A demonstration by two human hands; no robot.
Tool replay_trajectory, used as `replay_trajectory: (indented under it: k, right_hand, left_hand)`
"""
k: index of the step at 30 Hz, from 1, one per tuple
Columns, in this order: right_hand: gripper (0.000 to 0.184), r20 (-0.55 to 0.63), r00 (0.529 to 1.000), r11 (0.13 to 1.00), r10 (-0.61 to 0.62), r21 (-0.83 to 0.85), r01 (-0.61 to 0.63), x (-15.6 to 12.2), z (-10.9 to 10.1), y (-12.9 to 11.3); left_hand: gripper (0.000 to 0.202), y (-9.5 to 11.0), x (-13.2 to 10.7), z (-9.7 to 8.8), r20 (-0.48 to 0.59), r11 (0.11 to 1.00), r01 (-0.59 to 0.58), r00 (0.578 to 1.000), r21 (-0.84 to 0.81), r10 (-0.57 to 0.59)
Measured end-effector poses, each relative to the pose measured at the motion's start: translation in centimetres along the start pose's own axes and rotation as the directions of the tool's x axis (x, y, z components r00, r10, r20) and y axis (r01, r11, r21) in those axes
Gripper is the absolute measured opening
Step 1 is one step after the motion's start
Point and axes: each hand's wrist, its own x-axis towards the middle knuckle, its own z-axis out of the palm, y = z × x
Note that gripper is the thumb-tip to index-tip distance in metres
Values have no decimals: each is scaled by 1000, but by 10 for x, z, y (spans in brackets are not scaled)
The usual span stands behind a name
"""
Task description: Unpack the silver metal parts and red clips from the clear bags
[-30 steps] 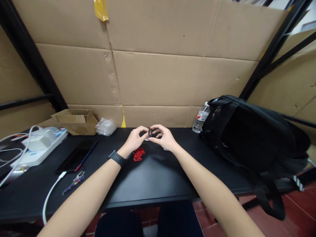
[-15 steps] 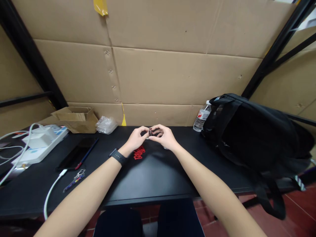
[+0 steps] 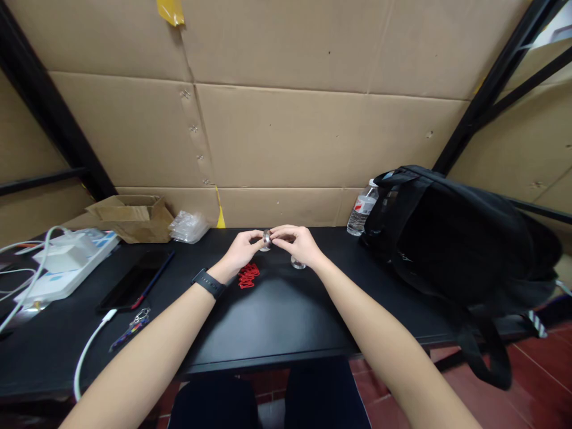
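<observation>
Between both hands is a small, shiny, round metallic piece (image 3: 267,238), too small to name exactly. My left hand (image 3: 240,253), with a black watch (image 3: 209,282) at its wrist, pinches it from the left. My right hand (image 3: 300,245) grips the same piece from the right with bent fingers. Just below the fingertips, a pale rounded edge (image 3: 265,249) shows in part. A small clear round object (image 3: 298,263) rests on the table under my right hand. Close to my left hand lies a bunched red cord-like thing (image 3: 248,276).
On the left are a power strip (image 3: 67,271), a phone (image 3: 134,280), a pen, a keychain (image 3: 130,329), an open cardboard box (image 3: 131,220) and clear plastic bags (image 3: 189,227). A water bottle (image 3: 361,210) and black backpack (image 3: 456,256) stand right. Cardboard (image 3: 277,137) walls the back.
The metallic piece has turned and now shows a shiny face between my fingers. My right hand has shifted slightly, exposing more of the clear round object. The whole view has moved a little.
</observation>
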Motion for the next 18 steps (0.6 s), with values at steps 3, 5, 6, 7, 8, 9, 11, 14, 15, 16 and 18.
replay_trajectory:
  k: [3, 5, 6, 7, 8, 9, 11, 14, 15, 16, 18]
  right_hand:
    - [13, 9, 999, 995, -41, -95, 41, 0, -3, 1]
    - [12, 38, 997, 984, -65, -161, 70, 0, -3, 1]
    - [12, 51, 995, 977, -83, -193, 91, 0, -4, 1]
    - [11, 60, 993, 967, -105, -225, 116, 0, -4, 0]
    - [10, 66, 989, 956, -132, -256, 144, 0, -4, -1]
    - [9, 70, 985, 943, -160, -283, 173, 0, -3, -1]
    - [9, 72, 975, 920, -209, -324, 221, 0, -2, -3]
    - [9, 96, 967, 897, -238, -360, 257, -2, -2, -5]
    - [9, 108, 966, 892, -237, -370, 260, -2, -1, -5]
    - [8, 119, 965, 888, -232, -379, 260, -2, -1, -6]
    - [7, 129, 966, 884, -222, -391, 255, -3, -1, -6]
  left_hand:
    - [40, 0, -1, 1, 59, 999, 32, 998, -4, -31]
    - [41, -2, -1, 2, 61, 999, 52, 997, -14, -51]
    - [42, -3, -1, 2, 62, 998, 62, 996, -24, -60]
    - [42, -3, -1, 2, 63, 997, 71, 996, -35, -69]
    - [42, -4, -1, 2, 64, 996, 81, 995, -45, -78]
    - [42, -4, -1, 2, 66, 994, 90, 994, -53, -87]
    - [41, -2, -2, 0, 77, 993, 103, 992, -66, -98]
    - [38, -1, -2, -2, 105, 993, 98, 990, -65, -90]
    - [37, -1, -2, -2, 114, 993, 96, 989, -62, -89]
    - [37, -2, -1, -2, 115, 993, 98, 989, -62, -91]
    - [41, -4, -1, -1, 91, 990, 109, 991, -93, -101]
